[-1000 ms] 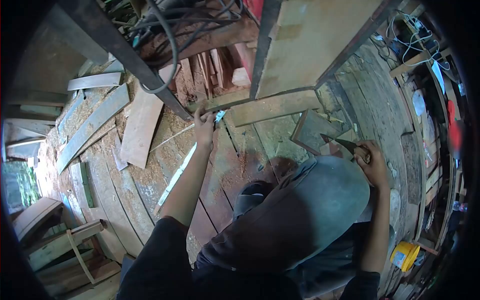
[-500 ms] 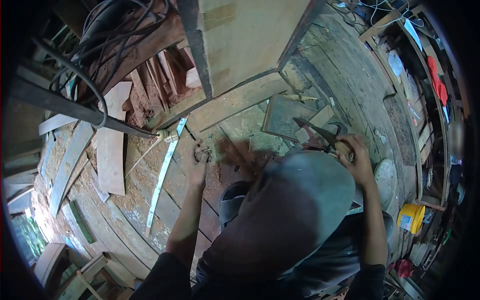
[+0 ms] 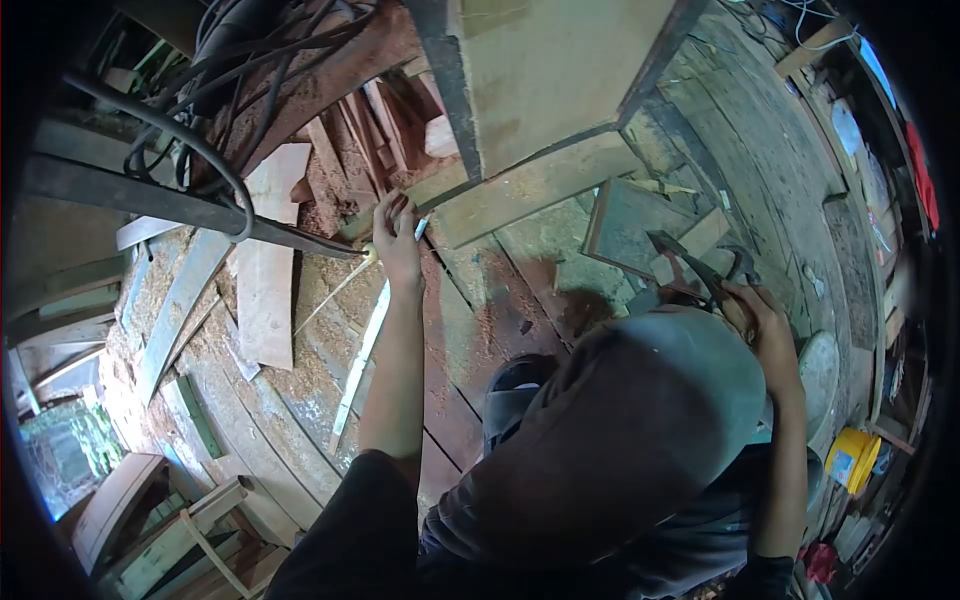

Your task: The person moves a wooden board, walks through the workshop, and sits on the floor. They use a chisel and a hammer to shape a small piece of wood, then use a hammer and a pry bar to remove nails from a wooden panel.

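Note:
My left hand (image 3: pixel 398 245) is raised at the upper end of a long pale strip (image 3: pixel 365 355), overlapping it. Its fingers are curled, and I cannot tell what lies inside them. Just beside the wrist is the tip of a dark bar (image 3: pixel 290 240) with a small pale fitting (image 3: pixel 371 254). My right hand (image 3: pixel 760 312) is wrapped round the wooden handle of a tool with a dark metal blade (image 3: pixel 690 268). A curved dark metal piece (image 3: pixel 742 265) shows above the fingers. Next to this tool lies a flat framed board (image 3: pixel 640 225). A grey cap (image 3: pixel 620 430) hides much of the lower middle.
Sawdust and curved wooden boards (image 3: pixel 268 270) cover the left floor. A large pale panel (image 3: pixel 555 80) stands at the top, with black cables (image 3: pixel 245 80) to its left. Shelving lines the right side, with a yellow bucket (image 3: pixel 852 460) near it.
My left hand has moved up and left, from above the floor planks to the strip's upper end. My right hand stays on the tool. The whole view has shifted to the left.

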The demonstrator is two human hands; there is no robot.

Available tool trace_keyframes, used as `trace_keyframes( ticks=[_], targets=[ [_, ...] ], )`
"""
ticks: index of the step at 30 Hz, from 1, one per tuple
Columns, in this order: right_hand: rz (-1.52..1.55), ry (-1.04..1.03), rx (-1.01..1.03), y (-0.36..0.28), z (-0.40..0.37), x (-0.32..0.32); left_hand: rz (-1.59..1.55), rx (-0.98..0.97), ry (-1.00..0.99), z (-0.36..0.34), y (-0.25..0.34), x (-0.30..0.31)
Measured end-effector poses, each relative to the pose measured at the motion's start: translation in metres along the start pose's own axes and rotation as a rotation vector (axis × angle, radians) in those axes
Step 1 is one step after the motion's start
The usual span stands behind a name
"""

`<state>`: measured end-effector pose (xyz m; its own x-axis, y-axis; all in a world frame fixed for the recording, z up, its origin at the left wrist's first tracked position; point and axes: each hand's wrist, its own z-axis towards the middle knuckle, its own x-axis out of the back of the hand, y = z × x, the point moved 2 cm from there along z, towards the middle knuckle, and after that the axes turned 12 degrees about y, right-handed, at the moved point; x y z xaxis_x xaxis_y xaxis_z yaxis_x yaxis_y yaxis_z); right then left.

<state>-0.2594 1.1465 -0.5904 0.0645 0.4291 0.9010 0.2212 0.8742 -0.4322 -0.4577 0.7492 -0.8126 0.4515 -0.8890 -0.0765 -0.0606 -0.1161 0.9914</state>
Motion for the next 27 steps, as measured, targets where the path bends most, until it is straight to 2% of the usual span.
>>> trace_keyframes(
  ticks=[3,5,9,12,13,15,16,17,19,20,21,23,25,27],
  targets=[
    [0.018,0.016,-0.004,0.005,-0.002,-0.003,0.012,-0.018,-0.025,0.024,0.006,-0.004],
    [0.017,0.006,0.009,0.010,-0.003,-0.005,0.228,-0.158,-0.005,0.043,0.013,-0.008],
    [0.026,-0.020,-0.009,0.012,-0.005,-0.004,0.283,-0.286,0.104,0.071,0.013,-0.023],
    [0.018,-0.010,-0.030,0.011,-0.004,-0.005,0.482,-0.229,-0.050,0.078,0.023,-0.042],
    [0.021,-0.012,-0.030,0.011,-0.004,-0.006,0.486,-0.229,-0.050,0.084,0.020,-0.045],
    [0.037,-0.001,-0.024,0.012,-0.004,-0.005,0.546,-0.496,0.006,0.113,-0.005,-0.058],
    [0.037,-0.006,-0.027,0.013,-0.004,-0.006,0.560,-0.465,-0.044,0.139,-0.027,-0.059],
    [0.044,-0.003,-0.020,0.014,-0.004,-0.006,0.563,-0.462,-0.045,0.133,-0.022,-0.059],
    [0.051,0.003,-0.014,0.015,-0.002,-0.005,1.025,-0.580,-0.033,0.117,0.009,-0.066],
    [0.056,0.001,-0.002,0.014,-0.002,-0.004,1.222,-0.485,-0.096,0.119,0.011,-0.068],
    [0.060,0.000,0.010,0.014,-0.002,-0.004,1.221,-0.488,-0.097,0.123,0.008,-0.068],
    [0.046,0.012,0.010,0.012,-0.002,-0.004,1.406,-0.642,-0.066,0.127,0.002,-0.070],
    [0.028,0.017,0.005,0.015,-0.004,-0.004,1.459,-0.629,-0.074,0.131,-0.001,-0.071],
    [0.046,0.018,0.014,0.019,-0.004,-0.004,1.467,-0.450,-0.117,0.125,0.015,-0.076]
  ],
)
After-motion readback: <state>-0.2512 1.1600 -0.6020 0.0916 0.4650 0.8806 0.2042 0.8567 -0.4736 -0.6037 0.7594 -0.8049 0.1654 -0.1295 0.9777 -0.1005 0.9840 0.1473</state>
